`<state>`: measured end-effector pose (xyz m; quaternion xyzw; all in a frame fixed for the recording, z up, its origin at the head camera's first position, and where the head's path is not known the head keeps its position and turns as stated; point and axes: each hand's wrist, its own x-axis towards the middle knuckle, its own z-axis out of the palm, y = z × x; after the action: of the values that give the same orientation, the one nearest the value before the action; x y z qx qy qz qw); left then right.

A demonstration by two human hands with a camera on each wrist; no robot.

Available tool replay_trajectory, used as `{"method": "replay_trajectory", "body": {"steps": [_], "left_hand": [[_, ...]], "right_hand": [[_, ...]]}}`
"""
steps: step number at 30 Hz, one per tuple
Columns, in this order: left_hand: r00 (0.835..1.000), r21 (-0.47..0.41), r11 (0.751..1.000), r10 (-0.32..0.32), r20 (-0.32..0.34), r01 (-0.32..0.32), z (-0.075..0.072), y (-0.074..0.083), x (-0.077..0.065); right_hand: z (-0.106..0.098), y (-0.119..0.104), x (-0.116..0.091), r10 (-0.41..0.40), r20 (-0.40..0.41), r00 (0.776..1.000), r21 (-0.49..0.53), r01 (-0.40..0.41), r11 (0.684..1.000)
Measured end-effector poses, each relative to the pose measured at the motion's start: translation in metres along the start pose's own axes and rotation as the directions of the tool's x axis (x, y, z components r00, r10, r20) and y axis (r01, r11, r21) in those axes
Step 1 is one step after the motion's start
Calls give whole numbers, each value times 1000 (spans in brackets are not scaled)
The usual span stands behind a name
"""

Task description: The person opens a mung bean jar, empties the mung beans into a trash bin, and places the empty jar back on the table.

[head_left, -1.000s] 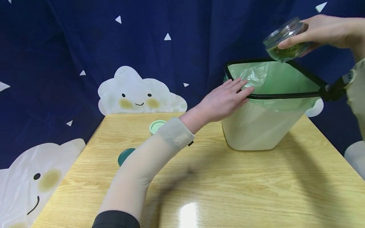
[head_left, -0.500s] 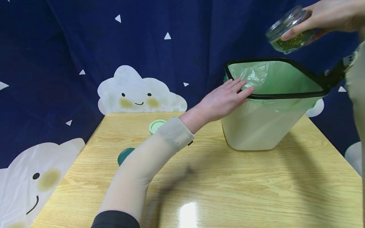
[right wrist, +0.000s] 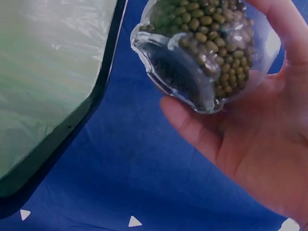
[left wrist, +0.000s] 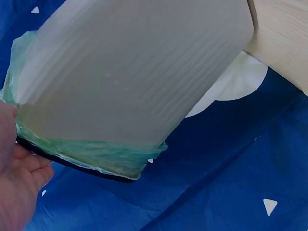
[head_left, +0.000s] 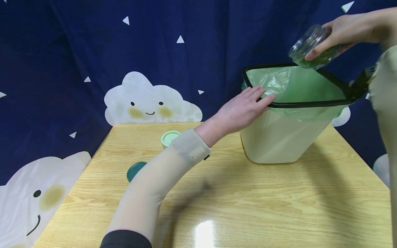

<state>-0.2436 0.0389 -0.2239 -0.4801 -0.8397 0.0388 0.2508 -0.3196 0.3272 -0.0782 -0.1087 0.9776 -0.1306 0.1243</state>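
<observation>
My right hand (head_left: 350, 32) holds a clear glass jar (head_left: 305, 44) tilted above the far right part of a white trash can (head_left: 279, 141). Green mung beans (right wrist: 231, 53) fill part of the jar, and its mouth faces the can in the right wrist view. A green plastic bag (head_left: 316, 84) lines the can and folds out under its black rim (head_left: 310, 104). At the can's left corner my left hand (head_left: 237, 112) grips the rim. In the left wrist view its thumb lies against the outer side and its fingers (left wrist: 36, 166) reach past the rim.
On the wooden table (head_left: 248, 203), a pale green round container (head_left: 170, 137) and a dark teal disc (head_left: 134, 170) are partly hidden behind the left arm. A small black object (head_left: 206, 157) peeks out by the cuff. A blue curtain (head_left: 180, 20) hangs behind.
My right hand rose slightly with the jar, then came down again over the can. The left hand stays on the rim.
</observation>
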Motion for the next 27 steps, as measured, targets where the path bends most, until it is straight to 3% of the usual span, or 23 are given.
{"method": "replay_trajectory", "body": {"steps": [7, 16, 27], "left_hand": [[999, -85, 996, -25, -27, 22, 1, -1, -3], [999, -92, 995, -27, -28, 24, 1, -2, -4], [1000, -99, 995, -29, -11, 28, 1, -2, -3]], "right_hand": [[-2, 9, 8, -9, -10, 1000, -46, 8, 999], [-5, -8, 1, 43, 19, 999, -52, -42, 998], [-5, 0, 3, 44, 9, 999, -68, -44, 997]]}}
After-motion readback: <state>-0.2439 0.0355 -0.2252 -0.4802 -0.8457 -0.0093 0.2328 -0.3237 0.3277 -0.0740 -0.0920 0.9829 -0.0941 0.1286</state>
